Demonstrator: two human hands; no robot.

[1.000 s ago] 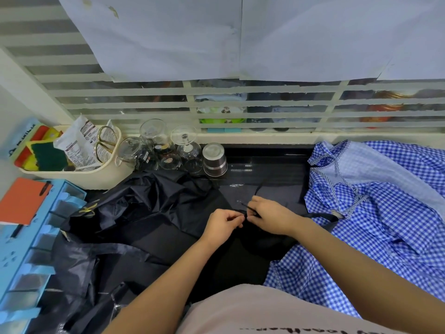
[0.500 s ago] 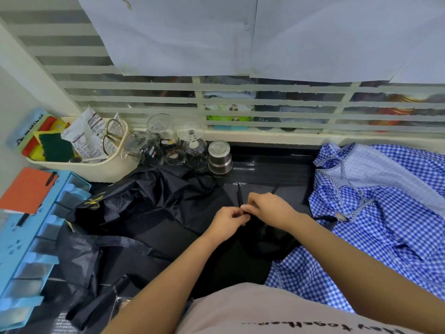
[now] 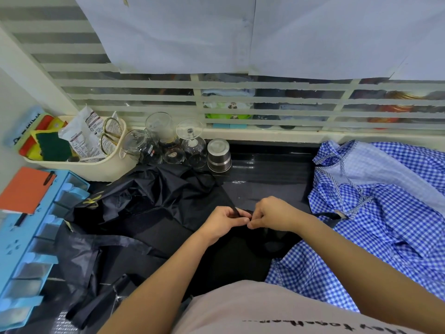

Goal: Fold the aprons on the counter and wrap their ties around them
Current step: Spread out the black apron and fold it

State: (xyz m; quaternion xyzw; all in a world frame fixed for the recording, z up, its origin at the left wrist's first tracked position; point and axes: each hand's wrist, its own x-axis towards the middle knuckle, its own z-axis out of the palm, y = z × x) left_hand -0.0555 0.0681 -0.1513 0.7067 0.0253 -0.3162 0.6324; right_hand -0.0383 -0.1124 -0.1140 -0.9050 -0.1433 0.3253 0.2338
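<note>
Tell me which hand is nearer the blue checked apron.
Right. The right hand sits beside the blue checked apron without touching it; the left hand, pinching a black tie, is farther off, over the black apron.

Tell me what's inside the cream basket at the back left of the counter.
Green-and-yellow scouring sponges, a printed white packet and gold-handled scissors stand in the cream basket. Its bottom and anything beneath them is covered.

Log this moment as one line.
left hand: pinches black tie | right hand: pinches it too | black apron: crumpled on counter | checked apron: unfolded, right side
</note>
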